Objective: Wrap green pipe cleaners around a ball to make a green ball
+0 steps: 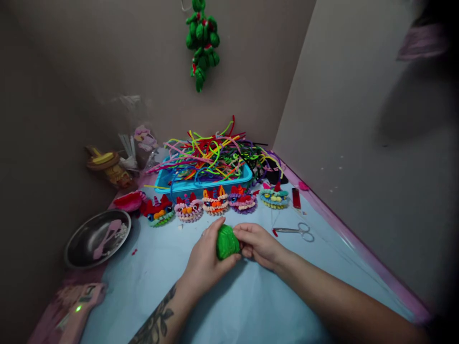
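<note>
Over the middle of the table, my left hand (202, 255) is closed around a rounded bright green piece (227, 241), which looks coiled from pipe cleaner. Its fingers lie along the far left side and the thumb passes below. My right hand (260, 244) meets the right edge of the same green piece with thumb and fingers pinched together. Whether a loose end sits in that pinch is hidden. Just beyond both hands stands a row of several colourful pipe-cleaner animal heads (215, 201). Scissors (292, 231) lie to the right of my right hand.
A blue basket (204, 186) heaped with pipe cleaners (211, 155) stands at the back. On the left are a metal bowl (77, 239) and a pink device (81, 310) with a green light. A red lighter-like object (296, 198) lies right. Green leafy strands (202, 43) hang on the wall.
</note>
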Demonstrator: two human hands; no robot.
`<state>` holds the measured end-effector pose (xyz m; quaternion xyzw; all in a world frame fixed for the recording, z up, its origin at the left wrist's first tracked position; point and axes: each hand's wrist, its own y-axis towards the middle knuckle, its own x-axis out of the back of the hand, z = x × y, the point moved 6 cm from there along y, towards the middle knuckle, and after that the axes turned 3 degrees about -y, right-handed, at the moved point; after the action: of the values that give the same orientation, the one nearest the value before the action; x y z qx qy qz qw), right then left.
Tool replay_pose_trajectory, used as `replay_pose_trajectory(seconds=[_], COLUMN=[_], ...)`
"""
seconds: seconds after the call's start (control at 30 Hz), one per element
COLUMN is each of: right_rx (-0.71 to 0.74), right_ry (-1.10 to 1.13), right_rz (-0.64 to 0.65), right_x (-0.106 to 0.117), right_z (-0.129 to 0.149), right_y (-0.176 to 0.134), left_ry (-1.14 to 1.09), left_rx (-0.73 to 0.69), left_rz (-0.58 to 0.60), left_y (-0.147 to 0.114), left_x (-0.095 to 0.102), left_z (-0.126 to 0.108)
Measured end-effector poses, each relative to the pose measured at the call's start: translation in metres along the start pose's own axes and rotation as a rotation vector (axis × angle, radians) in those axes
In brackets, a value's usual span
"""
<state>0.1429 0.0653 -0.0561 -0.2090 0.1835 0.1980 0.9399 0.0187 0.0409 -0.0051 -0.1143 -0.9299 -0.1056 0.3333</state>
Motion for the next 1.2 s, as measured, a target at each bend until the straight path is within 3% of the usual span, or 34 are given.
replay_pose_trajectory(seconds=[0.23, 0.37, 0.47, 0.57, 0.7, 0.83, 0.93, 1.2], right_rx=[0.010, -0.037, -0.061, -0.080, 0.006, 0.402, 0.571, 0.537], right_ry=[0.110, 0.284, 0.379, 0.382, 0.179, -0.279, -0.588, -0.728], right_rz=[-0.031, -0.024, -0.069, -0.070, -0.104, -0.070, -0.003, -0.055], right_x=[-0.008, -0.004, 0.006, 0.012, 0.015, 0.009, -0.003, -0.004], right_z=[-0.002, 0.005, 0.009, 0.008, 0.008, 0.029, 0.034, 0.028], right_y=[0.000, -0.001, 0.001, 0.004, 0.001, -0.011, -0.019, -0.018], left_ry=[-0.118, -0.645, -1.072, -1.306, -1.427, -1.425, -1.403, -1.379], left_rx=[0.046, 0.128, 0.303, 0.470, 0.490, 0.499, 0.493, 0.551], left_rz=[-0.021, -0.010, -0.009, 0.021, -0.054, -0.113, -0.087, -0.070], left_y=[-0.001, 0.002, 0.004, 0.004, 0.006, 0.005, 0.003, 0.000], left_x=[0.000, 0.002, -0.002, -0.010, -0.009, -0.007, -0.009, -0.012], left_z=[0.002, 0.011, 0.021, 0.027, 0.030, 0.033, 0.030, 0.024])
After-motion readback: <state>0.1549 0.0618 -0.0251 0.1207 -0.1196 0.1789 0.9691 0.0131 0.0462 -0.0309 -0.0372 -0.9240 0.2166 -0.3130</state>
